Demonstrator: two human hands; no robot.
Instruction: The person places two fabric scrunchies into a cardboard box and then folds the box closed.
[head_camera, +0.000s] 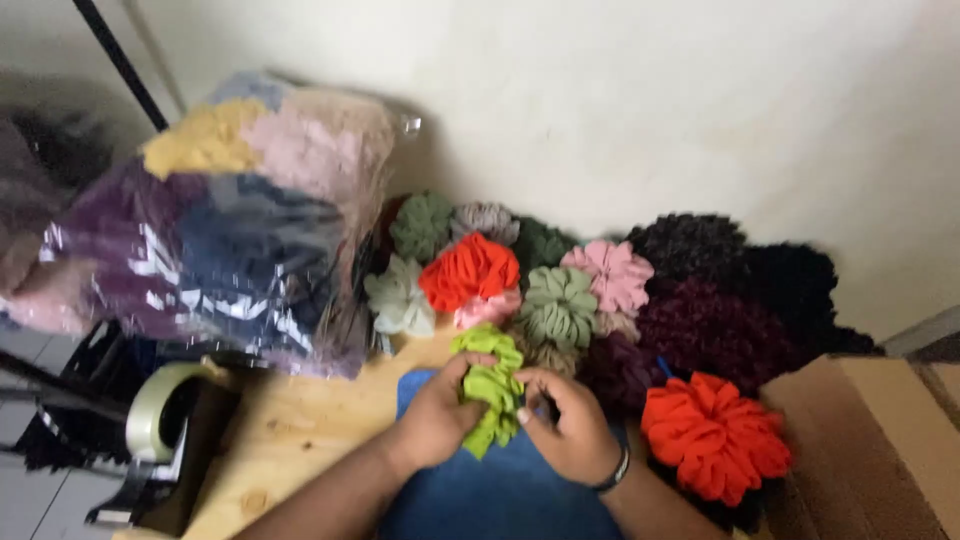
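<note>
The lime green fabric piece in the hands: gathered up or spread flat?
Gathered. The lime green fabric piece is bunched into ruffled folds between the left hand and right hand, over the blue cloth.

My left hand (432, 420) and right hand (572, 432) pinch a lime-green fabric scrunchie (490, 385) (ruffled) over the blue cloth (480, 495), scrunchie pile (600, 300) beyond.

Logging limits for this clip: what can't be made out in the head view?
- Lime-green ruffled fabric piece: middle covered by left hand and right hand.
- Blue cloth: cut off by the bottom edge, partly under the forearms.
- Clear plastic bag: glare and motion blur hide what its coloured contents are.
- Tape dispenser: blurred, base cut by the bottom edge.
</note>
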